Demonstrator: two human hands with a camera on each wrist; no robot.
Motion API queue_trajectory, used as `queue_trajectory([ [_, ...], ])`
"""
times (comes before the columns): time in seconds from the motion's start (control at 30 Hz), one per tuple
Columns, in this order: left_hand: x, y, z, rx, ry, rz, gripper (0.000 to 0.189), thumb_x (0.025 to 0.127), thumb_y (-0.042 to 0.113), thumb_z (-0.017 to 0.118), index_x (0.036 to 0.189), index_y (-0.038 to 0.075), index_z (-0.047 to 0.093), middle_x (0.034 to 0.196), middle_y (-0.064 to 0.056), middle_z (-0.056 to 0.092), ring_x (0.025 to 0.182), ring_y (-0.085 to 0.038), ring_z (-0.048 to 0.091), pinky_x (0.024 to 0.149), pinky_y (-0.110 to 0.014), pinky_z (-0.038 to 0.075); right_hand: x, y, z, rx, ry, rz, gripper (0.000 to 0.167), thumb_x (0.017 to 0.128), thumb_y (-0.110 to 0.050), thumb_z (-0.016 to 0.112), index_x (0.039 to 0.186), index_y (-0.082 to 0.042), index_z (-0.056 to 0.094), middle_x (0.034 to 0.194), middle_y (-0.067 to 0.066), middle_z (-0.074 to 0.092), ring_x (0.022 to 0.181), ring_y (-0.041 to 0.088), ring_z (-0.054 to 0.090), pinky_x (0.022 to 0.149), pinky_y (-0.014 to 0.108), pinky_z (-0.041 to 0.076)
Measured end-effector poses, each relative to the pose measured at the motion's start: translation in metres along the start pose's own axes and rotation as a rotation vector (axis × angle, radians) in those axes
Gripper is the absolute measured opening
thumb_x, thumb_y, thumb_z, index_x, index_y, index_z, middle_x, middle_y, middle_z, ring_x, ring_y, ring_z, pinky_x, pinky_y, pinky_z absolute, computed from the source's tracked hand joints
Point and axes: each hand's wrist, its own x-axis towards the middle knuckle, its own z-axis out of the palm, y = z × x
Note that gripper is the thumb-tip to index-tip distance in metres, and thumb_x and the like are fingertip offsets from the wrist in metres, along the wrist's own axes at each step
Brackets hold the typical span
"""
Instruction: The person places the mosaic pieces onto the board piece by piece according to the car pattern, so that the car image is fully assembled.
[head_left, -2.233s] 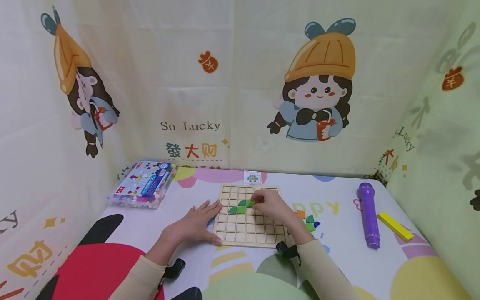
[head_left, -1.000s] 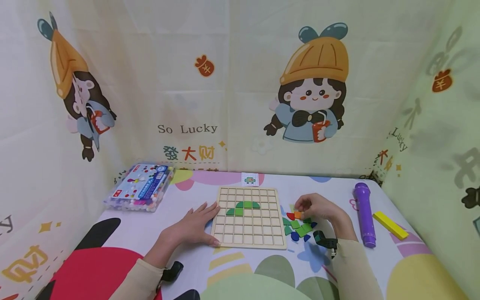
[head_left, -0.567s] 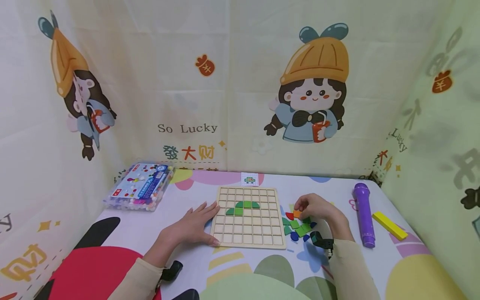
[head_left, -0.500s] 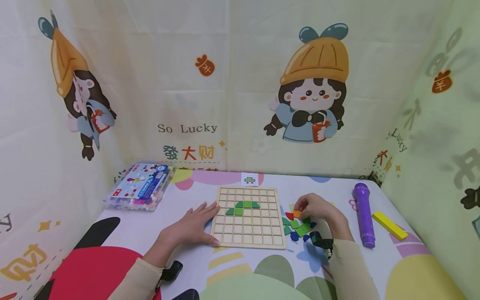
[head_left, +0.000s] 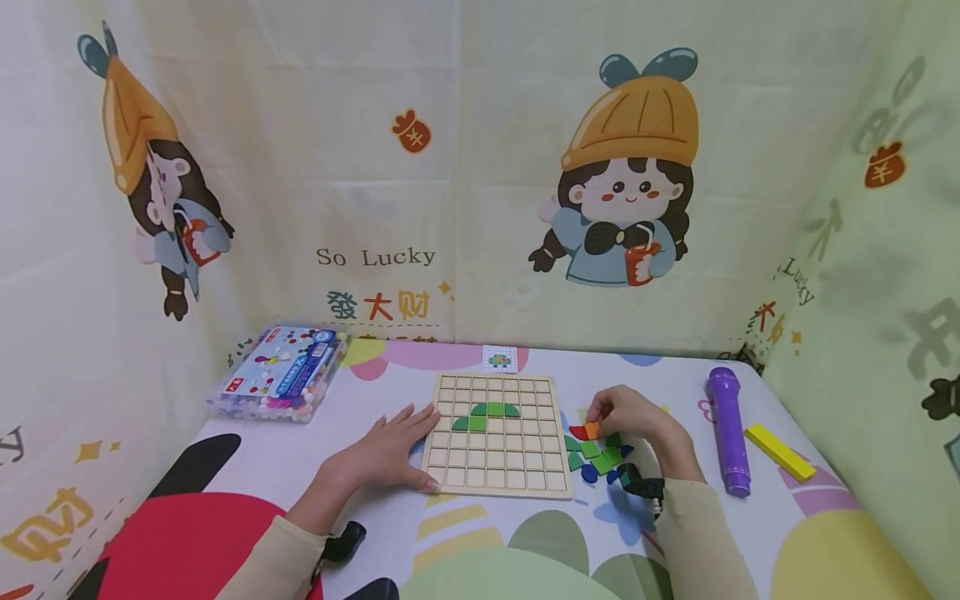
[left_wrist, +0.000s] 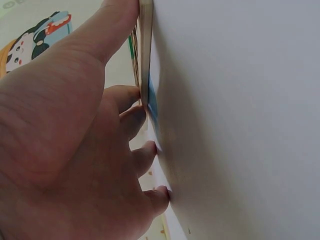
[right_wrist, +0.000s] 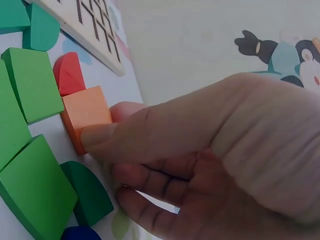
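My left hand (head_left: 390,450) lies with fingers spread along the left edge of a wooden grid board (head_left: 498,479); in the left wrist view, the thumb and fingertips meet the board's side (left_wrist: 145,55). Green squares and rounded green pieces fill a few cells, including a green square block (head_left: 477,423). To the board's right, my right hand (head_left: 633,417) pinches an orange square block (right_wrist: 89,111) between thumb and index finger, its other fingers curled below. A red rounded piece (right_wrist: 69,74) touches the orange block. Beside them lie green squares (right_wrist: 35,85) and a dark green rounded piece (right_wrist: 87,194).
Several blue pieces (head_left: 589,473) lie near the right wrist. A small pattern card (head_left: 499,359) is behind the board. A clear box of beads (head_left: 281,372) stands at the back left. On the right lie a purple microphone-shaped tube (head_left: 728,433) and a yellow bar (head_left: 780,452).
My right hand has left a green piece on the board and moved right to the loose blocks. Lately it has shifted slightly left with the orange block. The left hand stays put.
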Motion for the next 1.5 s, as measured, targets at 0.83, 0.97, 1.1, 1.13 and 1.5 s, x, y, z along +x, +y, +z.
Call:
queue_trajectory([
  [0.83, 0.000, 0.002, -0.001, -0.009, -0.014, -0.010, 0.113, 0.067, 0.065, 0.081, 0.158, 0.021, 0.029, 0.167, 0.002, 0.022, 0.156, -0.034, 0.011, 0.121, -0.066, 0.011, 0.022, -0.029, 0.030, 0.181, 0.037, -0.108, 0.010, 0.082, -0.002, 0.068, 0.091, -0.002, 0.066, 0.086, 0.009, 0.059, 0.081, 0.022, 0.054, 0.069, 0.031, 0.051],
  [0.97, 0.001, 0.001, 0.000, -0.008, -0.016, -0.008, 0.113, 0.068, 0.066, 0.080, 0.158, 0.022, 0.029, 0.167, 0.003, 0.021, 0.156, -0.033, 0.011, 0.122, -0.066, 0.010, 0.026, -0.041, 0.042, 0.161, 0.055, -0.156, 0.009, 0.082, -0.002, 0.067, 0.091, -0.002, 0.065, 0.087, 0.009, 0.059, 0.079, 0.021, 0.055, 0.065, 0.032, 0.051],
  [1.1, 0.001, 0.001, 0.001, -0.005, -0.017, -0.008, 0.113, 0.067, 0.067, 0.080, 0.158, 0.022, 0.029, 0.167, 0.003, 0.021, 0.156, -0.033, 0.011, 0.122, -0.065, 0.010, 0.028, -0.055, 0.054, 0.144, 0.077, -0.191, 0.008, 0.083, -0.003, 0.068, 0.090, -0.005, 0.067, 0.089, 0.008, 0.061, 0.083, 0.020, 0.055, 0.069, 0.031, 0.049],
  [1.13, 0.001, 0.001, 0.001, -0.006, -0.017, -0.007, 0.113, 0.067, 0.067, 0.080, 0.158, 0.022, 0.029, 0.167, 0.003, 0.021, 0.156, -0.033, 0.011, 0.122, -0.065, 0.010, 0.028, -0.058, 0.057, 0.140, 0.084, -0.200, 0.007, 0.083, -0.002, 0.067, 0.090, -0.006, 0.067, 0.089, 0.007, 0.062, 0.083, 0.020, 0.055, 0.069, 0.031, 0.049],
  [1.5, -0.001, 0.002, -0.002, -0.016, -0.013, -0.014, 0.113, 0.067, 0.066, 0.081, 0.158, 0.022, 0.030, 0.167, 0.003, 0.022, 0.156, -0.033, 0.011, 0.122, -0.065, 0.010, 0.039, -0.083, 0.090, 0.139, 0.145, -0.225, 0.005, 0.086, -0.002, 0.068, 0.091, -0.003, 0.068, 0.088, 0.005, 0.065, 0.080, 0.018, 0.058, 0.070, 0.028, 0.051],
])
